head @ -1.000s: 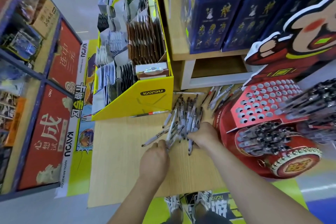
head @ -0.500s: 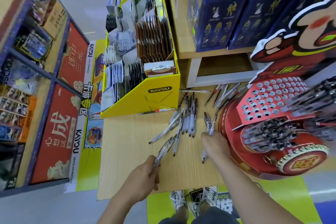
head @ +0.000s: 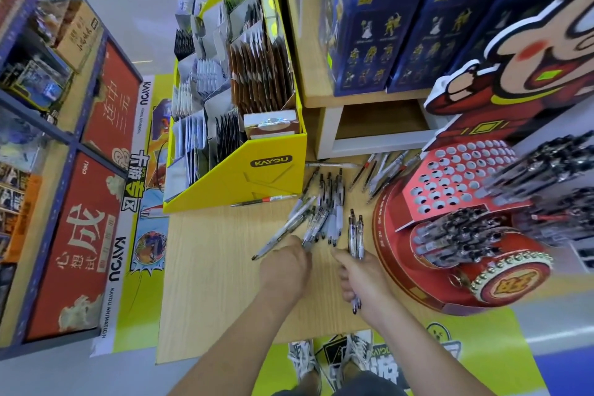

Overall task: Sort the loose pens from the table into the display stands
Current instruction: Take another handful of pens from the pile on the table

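Yellow display box (head: 244,177) at 10 o'clock of tabletop (head: 209,283); left hand (head: 284,270) fingers curled on pen (head: 309,236) at 6 o'clock edge of loose pens (head: 328,202) pile mid-tabletop; right hand (head: 364,281) fingers clenched round pen bundle (head: 356,235); red display stand (head: 450,177) at 3 o'clock

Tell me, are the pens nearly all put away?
Not yet. Some pens already sit in the red stand, but many holes are empty. The right hand holds two pens; the left hand is at the pile. That pile and a few strays remain on the table.
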Tool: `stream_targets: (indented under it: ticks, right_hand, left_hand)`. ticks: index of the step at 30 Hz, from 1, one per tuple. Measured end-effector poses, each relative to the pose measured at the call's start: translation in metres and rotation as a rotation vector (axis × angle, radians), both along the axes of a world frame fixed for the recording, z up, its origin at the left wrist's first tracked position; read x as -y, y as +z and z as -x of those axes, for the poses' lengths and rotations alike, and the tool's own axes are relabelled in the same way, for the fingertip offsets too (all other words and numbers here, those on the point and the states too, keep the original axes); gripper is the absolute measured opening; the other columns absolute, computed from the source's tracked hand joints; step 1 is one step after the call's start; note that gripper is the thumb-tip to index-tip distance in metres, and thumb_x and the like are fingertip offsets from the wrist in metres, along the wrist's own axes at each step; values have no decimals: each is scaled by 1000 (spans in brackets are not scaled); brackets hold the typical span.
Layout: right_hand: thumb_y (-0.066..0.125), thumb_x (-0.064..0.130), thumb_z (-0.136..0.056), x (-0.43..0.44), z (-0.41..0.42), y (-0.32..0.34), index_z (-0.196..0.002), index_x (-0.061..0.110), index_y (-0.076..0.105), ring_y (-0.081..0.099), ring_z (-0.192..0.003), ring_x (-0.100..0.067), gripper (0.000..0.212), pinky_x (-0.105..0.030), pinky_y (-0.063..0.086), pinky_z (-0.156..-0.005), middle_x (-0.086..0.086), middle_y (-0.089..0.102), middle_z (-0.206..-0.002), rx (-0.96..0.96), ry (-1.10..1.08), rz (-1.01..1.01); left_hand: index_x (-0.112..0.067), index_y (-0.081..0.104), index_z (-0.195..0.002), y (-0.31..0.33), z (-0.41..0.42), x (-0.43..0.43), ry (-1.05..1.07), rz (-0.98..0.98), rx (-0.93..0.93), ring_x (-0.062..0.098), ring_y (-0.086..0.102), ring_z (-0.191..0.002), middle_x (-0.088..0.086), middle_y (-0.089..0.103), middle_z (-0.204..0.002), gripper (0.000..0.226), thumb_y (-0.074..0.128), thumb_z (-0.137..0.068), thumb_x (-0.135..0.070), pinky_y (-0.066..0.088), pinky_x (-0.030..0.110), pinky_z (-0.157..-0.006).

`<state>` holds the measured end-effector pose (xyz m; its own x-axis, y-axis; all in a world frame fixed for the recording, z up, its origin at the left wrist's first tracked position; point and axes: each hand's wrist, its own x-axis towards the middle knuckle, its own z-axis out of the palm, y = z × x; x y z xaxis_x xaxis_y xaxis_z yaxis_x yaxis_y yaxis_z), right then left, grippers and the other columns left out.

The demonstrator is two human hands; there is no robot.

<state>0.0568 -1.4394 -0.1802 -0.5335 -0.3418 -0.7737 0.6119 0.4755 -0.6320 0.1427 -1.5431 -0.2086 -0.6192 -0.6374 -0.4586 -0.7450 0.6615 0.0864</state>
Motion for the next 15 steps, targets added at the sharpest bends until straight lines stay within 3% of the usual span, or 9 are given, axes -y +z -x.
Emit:
stream_targets:
  ticks: [4, 6, 10, 13, 15]
  right_hand:
    - [79, 36, -79, -2, -7, 3, -104, 13, 60, 31, -46, -8, 39, -21, 26, -38, 1, 41, -65, 57, -12, 64]
    - [80, 40, -76, 1, -13, 9, -104, 19, 62, 38, -49, -7, 40, -18, 30, -39, 5, 52, -68, 59, 58, 95]
    - [82, 31, -77, 10, -15, 12, -99, 11, 60, 52, -45, -5, 36, -19, 34, -39, 1, 66, -67, 72, 58, 82]
    - [74, 22, -83, 11, -9, 8, -82, 11, 64, 46, -44, -10, 14, -23, 30, -43, 0, 58, -56, 9, 81, 45]
    - [68, 21, -83, 9, -1, 6, -76, 10, 60, 44, -50, -16, 15, -27, 30, -45, -6, 53, -64, -13, 54, 8]
  left_hand:
    - [-9, 43, -115, 6, -14, 2, -3, -88, -99, 30, 66, -93, 10, 68, -103, 29, 33, -102, -33, 39, 31, -62]
    - [-11, 41, -114, 16, -21, -9, -56, -118, -146, 33, 65, -89, 10, 68, -98, 30, 30, -102, -37, 33, 32, -57]
    - [-12, 37, -124, 33, -31, -28, -184, -138, -220, 33, 63, -82, 9, 67, -95, 35, 28, -103, -38, 33, 34, -56]
    - [-15, 44, -116, 50, -31, -6, -210, -469, -242, 28, 60, -86, 9, 65, -100, 35, 38, -100, -46, 42, 36, -65]
    - [-22, 55, -110, 57, -26, 21, -119, -655, -338, 17, 59, -91, -1, 65, -103, 39, 44, -94, -55, 47, 31, -76]
